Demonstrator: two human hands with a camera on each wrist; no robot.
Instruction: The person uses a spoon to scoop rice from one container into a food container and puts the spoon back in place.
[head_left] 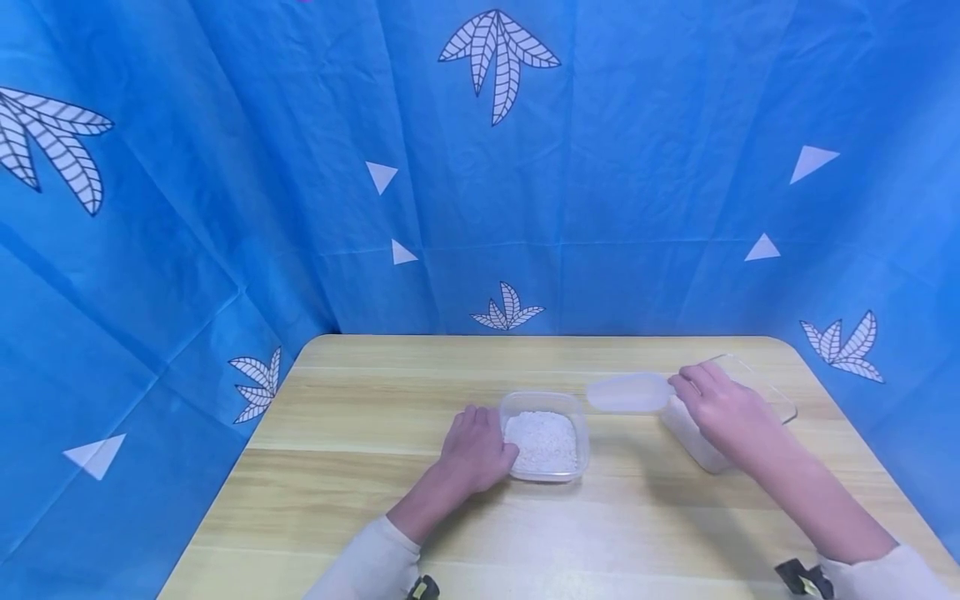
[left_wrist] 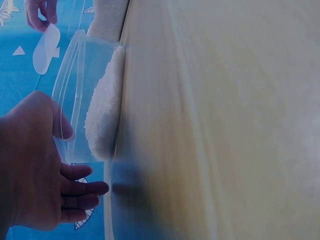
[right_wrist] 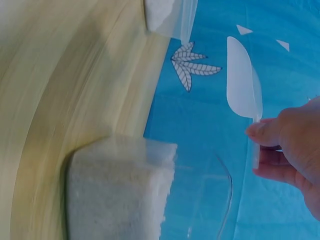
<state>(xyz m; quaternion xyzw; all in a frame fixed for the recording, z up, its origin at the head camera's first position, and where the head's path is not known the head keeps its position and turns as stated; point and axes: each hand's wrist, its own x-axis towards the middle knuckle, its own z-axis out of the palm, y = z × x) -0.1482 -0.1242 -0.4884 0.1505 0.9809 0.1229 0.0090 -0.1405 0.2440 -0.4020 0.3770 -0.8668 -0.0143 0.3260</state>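
Note:
My right hand (head_left: 727, 417) pinches the short handle of a translucent white scoop (right_wrist: 242, 77) between thumb and fingers. The scoop's bowl points left, raised above the table beside a large clear container (right_wrist: 115, 195) of white grainy powder. My hand and forearm partly hide that container in the head view. At the table's middle stands a small square clear container (head_left: 545, 477) with white powder (head_left: 542, 440) in its bottom. My left hand (head_left: 476, 450) rests at its left side, thumb against the near corner. The left fingers (left_wrist: 80, 188) extend loosely beside the wall.
A light wood-grain table (head_left: 337, 492) carries both containers. Behind and around it hangs a blue cloth (head_left: 637, 167) with white leaf and triangle prints, close to the table's back edge.

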